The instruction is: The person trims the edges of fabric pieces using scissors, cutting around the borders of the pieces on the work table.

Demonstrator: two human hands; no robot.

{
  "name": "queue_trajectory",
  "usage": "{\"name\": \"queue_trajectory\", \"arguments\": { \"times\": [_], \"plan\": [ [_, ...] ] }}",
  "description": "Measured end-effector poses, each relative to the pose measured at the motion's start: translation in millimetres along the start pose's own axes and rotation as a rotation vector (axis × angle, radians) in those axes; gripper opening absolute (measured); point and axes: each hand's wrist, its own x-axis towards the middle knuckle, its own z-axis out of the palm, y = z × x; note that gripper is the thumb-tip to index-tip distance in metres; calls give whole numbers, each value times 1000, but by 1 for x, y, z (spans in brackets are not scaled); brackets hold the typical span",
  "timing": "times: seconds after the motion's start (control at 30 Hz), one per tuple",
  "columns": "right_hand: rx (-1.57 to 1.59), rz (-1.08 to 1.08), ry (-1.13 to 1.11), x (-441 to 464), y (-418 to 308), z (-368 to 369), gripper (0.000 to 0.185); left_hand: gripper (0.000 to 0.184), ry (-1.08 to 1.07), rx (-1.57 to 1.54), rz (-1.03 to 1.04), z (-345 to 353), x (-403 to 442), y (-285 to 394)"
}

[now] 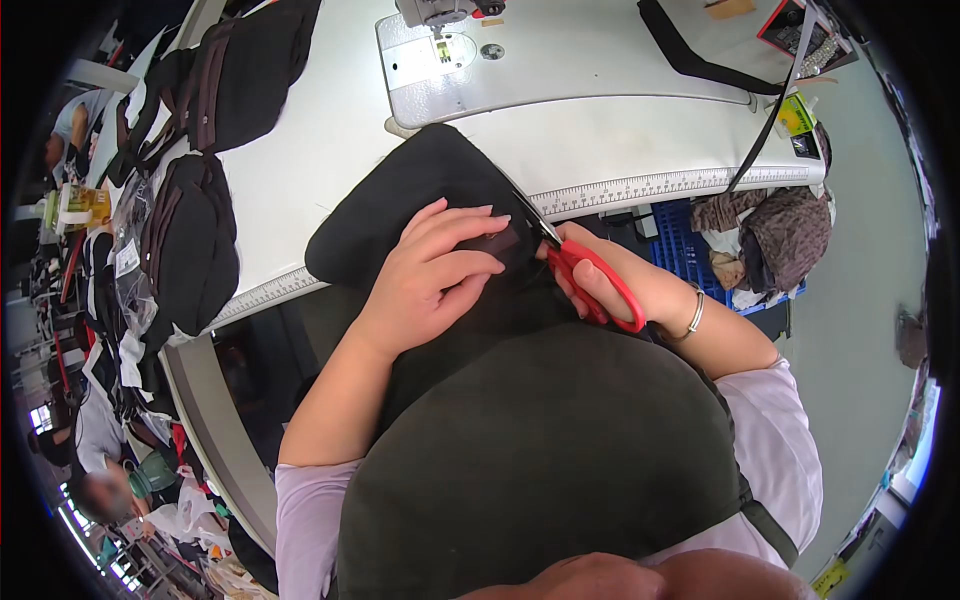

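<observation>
A black fabric piece lies partly over the table's front edge and reaches down to my lap. My left hand rests on it, fingers spread apart. Beside those fingertips shows a small dark brown patch. In my right hand is a pair of red-handled scissors, my fingers through the loops. Their blades point up and left along the right edge of the fabric; whether they are parted I cannot tell.
A sewing machine stands on the white table beyond the fabric. Black pieces with brown zips lie at the left. A ruler strip runs along the table's edge. At the right, a blue crate holds cloth. Other people sit far left.
</observation>
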Motion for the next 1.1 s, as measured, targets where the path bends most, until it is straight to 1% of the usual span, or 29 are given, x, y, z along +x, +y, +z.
{"name": "queue_trajectory", "arguments": {
  "times": [0.27, 0.43, 0.53, 0.77, 0.83, 0.97, 1.03, 1.07, 1.1],
  "plan": [
    [1, 11, 17, -2, -2, -1, 73, 14, -6, -10, 3, 0, -1, 1],
    [-67, 19, 9, 1, -2, 1, 76, 14, 10, -6, 4, 2, -2, 2],
    [-38, 14, 17, 1, 1, 1, 77, 15, 3, -9, 15, 2, -2, 1],
    [-31, 43, 70, 2, -2, 5, 74, 15, 3, 3, 11, 2, -2, 2],
    [50, 36, 112, 2, 1, 5, 72, 14, -18, 19, 18, 2, -3, 1],
    [157, -7, 114, 1, 10, 5, 74, 13, -42, 58, 9, -3, -2, -4],
    [300, -80, 152, 0, 9, 9, 77, 14, -42, 73, -32, -12, 3, -11],
    [297, -84, 142, -1, 9, 11, 77, 21, -45, 87, -68, -19, 9, -13],
    [340, -108, 152, -1, 10, 13, 79, 30, 6, 71, -124, -23, 14, -14]
  ]
}}
